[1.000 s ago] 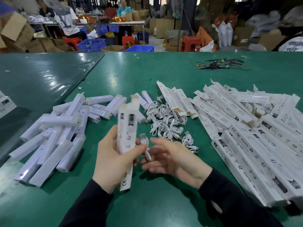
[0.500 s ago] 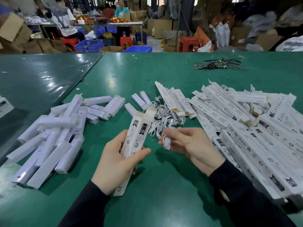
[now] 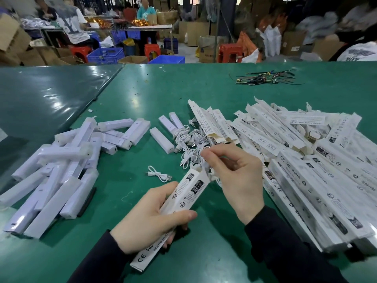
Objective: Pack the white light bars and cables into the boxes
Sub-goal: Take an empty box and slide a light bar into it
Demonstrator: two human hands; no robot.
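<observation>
My left hand (image 3: 151, 217) grips a long white printed box (image 3: 183, 199), tilted with its open end up and to the right. Right at that open end, my right hand (image 3: 234, 176) pinches a white cable (image 3: 206, 167). One loose cable (image 3: 160, 176) lies on the green table (image 3: 132, 94) just left of the box mouth. A tangle of white cables (image 3: 189, 141) sits behind my hands. White light bars (image 3: 61, 166) are heaped at the left. Many white boxes (image 3: 306, 160) are piled at the right.
Three single light bars (image 3: 162, 139) lie beside the cable tangle. A bundle of dark wires (image 3: 265, 79) lies far back on the table. Beyond the far edge are people, cardboard cartons, blue crates and red stools.
The box has tilted from upright to leaning right. My right hand rose with the cable from beside the box to its open end. A loose cable now shows on the table.
</observation>
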